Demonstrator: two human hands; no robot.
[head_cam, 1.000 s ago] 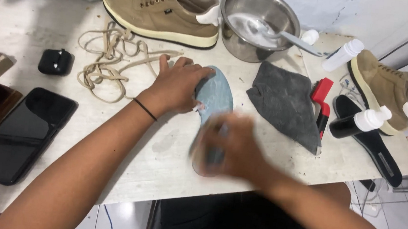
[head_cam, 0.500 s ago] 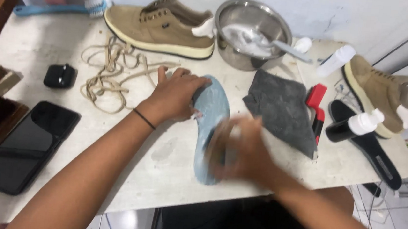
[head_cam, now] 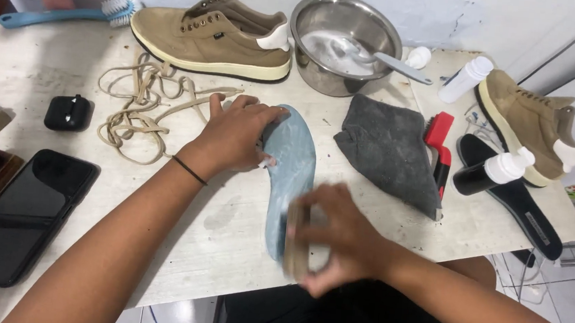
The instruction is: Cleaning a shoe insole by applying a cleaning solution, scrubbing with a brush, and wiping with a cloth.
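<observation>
My left hand (head_cam: 235, 137) lies flat, pinning the thin, floppy, wet-slick insole (head_cam: 290, 175) by its toe, right hand (head_cam: 336, 237) clenched around a brush (head_cam: 297, 241).

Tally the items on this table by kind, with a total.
Tan shoes: 2
Insoles: 2
Brushes: 3
Bottles: 2
Steel bowl: 1
Grey cloth: 1
Laces: 1
Phone: 1
Black case: 1
Total: 14

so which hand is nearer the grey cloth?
Right, narrowly. The right hand grips a blurred brush on the insole's near end, just below the grey cloth's near edge. The left hand presses the insole's far end, across the insole from the cloth.
</observation>
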